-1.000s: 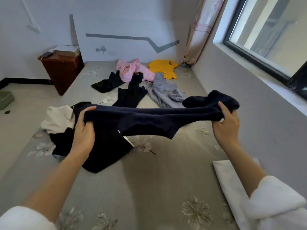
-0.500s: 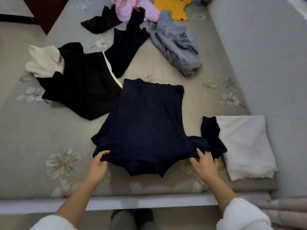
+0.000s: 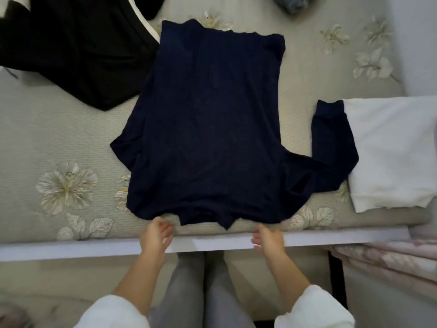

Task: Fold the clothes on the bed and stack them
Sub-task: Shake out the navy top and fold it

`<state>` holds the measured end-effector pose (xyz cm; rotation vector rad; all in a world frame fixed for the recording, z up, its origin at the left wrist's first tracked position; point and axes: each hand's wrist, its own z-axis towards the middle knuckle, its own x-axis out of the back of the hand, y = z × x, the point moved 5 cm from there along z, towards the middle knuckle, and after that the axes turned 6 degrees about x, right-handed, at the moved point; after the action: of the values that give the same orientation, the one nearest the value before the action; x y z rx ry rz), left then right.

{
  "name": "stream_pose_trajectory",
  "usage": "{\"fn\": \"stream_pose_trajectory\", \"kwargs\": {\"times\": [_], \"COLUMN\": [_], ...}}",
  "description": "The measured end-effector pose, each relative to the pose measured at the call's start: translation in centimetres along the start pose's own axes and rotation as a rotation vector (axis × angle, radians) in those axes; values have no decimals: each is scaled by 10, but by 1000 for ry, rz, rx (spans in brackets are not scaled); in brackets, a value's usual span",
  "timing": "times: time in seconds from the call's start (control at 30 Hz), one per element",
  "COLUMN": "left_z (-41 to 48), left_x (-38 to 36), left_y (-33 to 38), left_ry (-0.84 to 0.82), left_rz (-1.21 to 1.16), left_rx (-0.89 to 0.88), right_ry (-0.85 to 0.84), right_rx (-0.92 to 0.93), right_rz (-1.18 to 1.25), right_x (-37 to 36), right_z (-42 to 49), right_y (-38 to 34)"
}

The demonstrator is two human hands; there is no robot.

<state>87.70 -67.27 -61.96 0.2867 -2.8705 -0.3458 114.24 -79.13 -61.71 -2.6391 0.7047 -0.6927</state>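
Note:
A navy long-sleeved top (image 3: 208, 119) lies spread flat on the grey flowered bed (image 3: 59, 138), its near edge at the bed's front. Its right sleeve (image 3: 331, 138) bends upward, and the cuff touches a folded white cloth (image 3: 390, 150). My left hand (image 3: 155, 235) hovers just below the top's near-left edge with fingers loosely curled and nothing in them. My right hand (image 3: 268, 239) hangs likewise below the near-right edge, a little blurred and holding nothing.
A black garment with a white trim (image 3: 71, 55) lies at the upper left, close to the navy top. A grey garment (image 3: 293, 3) shows at the upper edge. The white bed frame (image 3: 71, 249) runs along the front, with pink folded bedding (image 3: 390, 259) at the lower right.
The navy top went from stretched in the air between both hands to lying flat on the bed. Both hands have let go and drawn back toward the bed's edge.

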Motion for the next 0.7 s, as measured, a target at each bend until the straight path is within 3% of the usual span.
{"fn": "stream_pose_trajectory", "kwargs": {"times": [0.07,0.13,0.23,0.33,0.5,0.6,0.7], "left_z": [-2,-2,1,0,-5,-8,-9], "left_x": [-14,-25,-33,-26,5,4,-25], "left_y": [-4,-6,-4,-6,-7,7,29], "left_ry": [-84,-124,-95,-88,-91,-131,-205], "left_rz": [67,175,323,451,809,1120,1159], "left_rx": [9,-4,-26,74,217,209,68], "right_ry": [-154,-192,-104,-52,-131,-59,41], "right_rx": [-89,-67,-82,-141,-143,-71,11], "right_rz": [111,111,79,44,-429,-386,-263], "right_x": [-32,-55,-70,-65,-42,-27,-7], "right_z": [-4,-3,-1,-1,-15,-12,1], "right_y": [2,-2,-7,-5,10,-4,-34]}}
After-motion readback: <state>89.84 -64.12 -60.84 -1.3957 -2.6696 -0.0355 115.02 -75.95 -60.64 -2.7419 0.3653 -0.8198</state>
